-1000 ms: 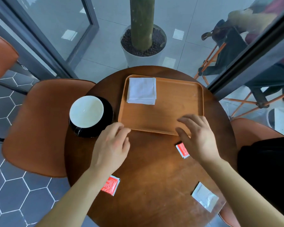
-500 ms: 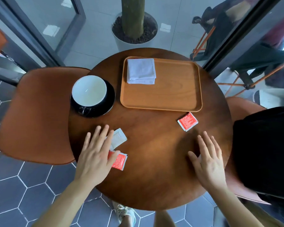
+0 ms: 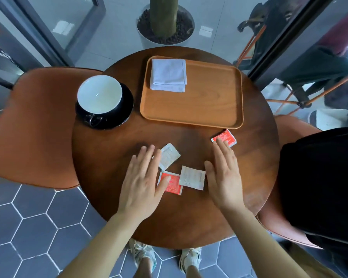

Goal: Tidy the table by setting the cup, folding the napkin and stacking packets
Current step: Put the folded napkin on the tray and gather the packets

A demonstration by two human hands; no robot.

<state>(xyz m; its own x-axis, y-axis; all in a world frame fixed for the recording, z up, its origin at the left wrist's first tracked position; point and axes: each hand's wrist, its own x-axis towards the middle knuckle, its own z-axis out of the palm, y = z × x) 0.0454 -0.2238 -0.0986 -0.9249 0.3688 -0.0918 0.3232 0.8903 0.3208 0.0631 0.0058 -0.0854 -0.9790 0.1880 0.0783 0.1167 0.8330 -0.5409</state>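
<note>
cup (image 3: 99,94) on saucer, folded napkin (image 3: 168,75), scattered packets (image 3: 192,177)

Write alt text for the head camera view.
Two open hands, left hand and right hand, lie flat on a round wooden table among four loose packets, two red and two white. Beyond sit a folded napkin on a tray and a cup on a black saucer.

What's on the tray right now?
Only a folded white napkin, in the far left corner of the tray. Whatever lies beneath the napkin is hidden.
</note>
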